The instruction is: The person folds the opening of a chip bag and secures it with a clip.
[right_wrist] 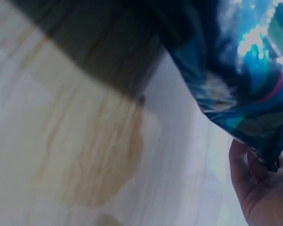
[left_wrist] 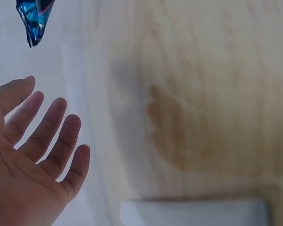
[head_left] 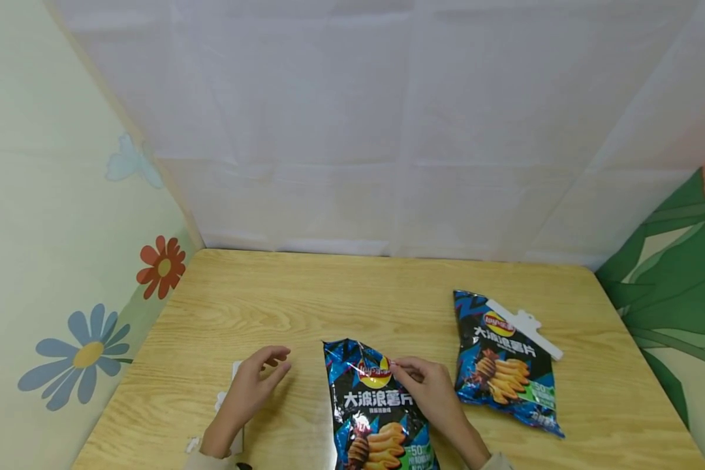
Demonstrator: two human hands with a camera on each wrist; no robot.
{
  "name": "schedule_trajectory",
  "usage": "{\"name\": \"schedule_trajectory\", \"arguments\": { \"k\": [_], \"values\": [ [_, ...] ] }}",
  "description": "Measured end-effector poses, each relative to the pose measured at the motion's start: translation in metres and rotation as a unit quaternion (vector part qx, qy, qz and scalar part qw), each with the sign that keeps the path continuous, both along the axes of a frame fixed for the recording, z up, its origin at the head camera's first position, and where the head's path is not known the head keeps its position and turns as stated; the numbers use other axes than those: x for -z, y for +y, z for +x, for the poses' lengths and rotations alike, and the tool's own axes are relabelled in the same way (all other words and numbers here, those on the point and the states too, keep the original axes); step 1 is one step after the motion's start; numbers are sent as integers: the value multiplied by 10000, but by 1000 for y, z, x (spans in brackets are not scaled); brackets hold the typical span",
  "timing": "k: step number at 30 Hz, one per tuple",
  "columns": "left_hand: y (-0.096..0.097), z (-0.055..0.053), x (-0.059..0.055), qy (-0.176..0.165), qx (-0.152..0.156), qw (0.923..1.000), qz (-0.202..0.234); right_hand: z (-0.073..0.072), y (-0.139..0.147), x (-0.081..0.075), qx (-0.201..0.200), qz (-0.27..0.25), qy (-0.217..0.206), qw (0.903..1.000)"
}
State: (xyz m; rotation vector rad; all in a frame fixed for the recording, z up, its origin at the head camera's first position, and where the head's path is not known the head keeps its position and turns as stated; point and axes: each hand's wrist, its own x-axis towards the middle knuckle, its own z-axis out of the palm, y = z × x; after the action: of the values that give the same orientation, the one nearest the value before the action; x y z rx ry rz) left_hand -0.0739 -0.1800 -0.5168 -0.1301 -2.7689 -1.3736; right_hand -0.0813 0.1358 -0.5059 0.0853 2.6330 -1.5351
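Observation:
A dark blue bag of chips [head_left: 376, 411] is in front of me in the head view, and my right hand [head_left: 435, 391] pinches its upper right corner. The right wrist view shows the bag's shiny blue corner [right_wrist: 254, 127] between the fingers of that hand. My left hand [head_left: 252, 391] hovers to the left of the bag, apart from it, its fingers loosely bent. In the left wrist view the left palm [left_wrist: 28, 183] faces up with nothing in it, and one tip of the bag [left_wrist: 35, 23] shows beyond it.
A second chip bag [head_left: 499, 372] lies at the right with a white clip [head_left: 525, 328] across its upper right corner. Another white clip [head_left: 237, 440] lies partly under my left forearm. A pale curtain [head_left: 329, 163] hangs behind the wooden table [head_left: 305, 294].

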Motion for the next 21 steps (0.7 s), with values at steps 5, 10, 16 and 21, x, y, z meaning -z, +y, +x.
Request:
{"name": "schedule_trajectory", "arguments": {
  "k": [5, 10, 16, 21],
  "values": [
    [-8, 7, 5, 48, -81, 10000, -28, 0, 1, 0, 26, -111, -40, 9999],
    [-13, 14, 8, 210, -245, 9991, -270, 0, 2, 1, -15, -131, -14, 9999],
    [-21, 20, 8, 121, -513, 9981, -319, 0, 1, 1, -56, -141, -11, 9999],
    [-30, 25, 10, 199, -747, 9964, -348, 0, 1, 1, -64, -125, -29, 9999]
  ]
}}
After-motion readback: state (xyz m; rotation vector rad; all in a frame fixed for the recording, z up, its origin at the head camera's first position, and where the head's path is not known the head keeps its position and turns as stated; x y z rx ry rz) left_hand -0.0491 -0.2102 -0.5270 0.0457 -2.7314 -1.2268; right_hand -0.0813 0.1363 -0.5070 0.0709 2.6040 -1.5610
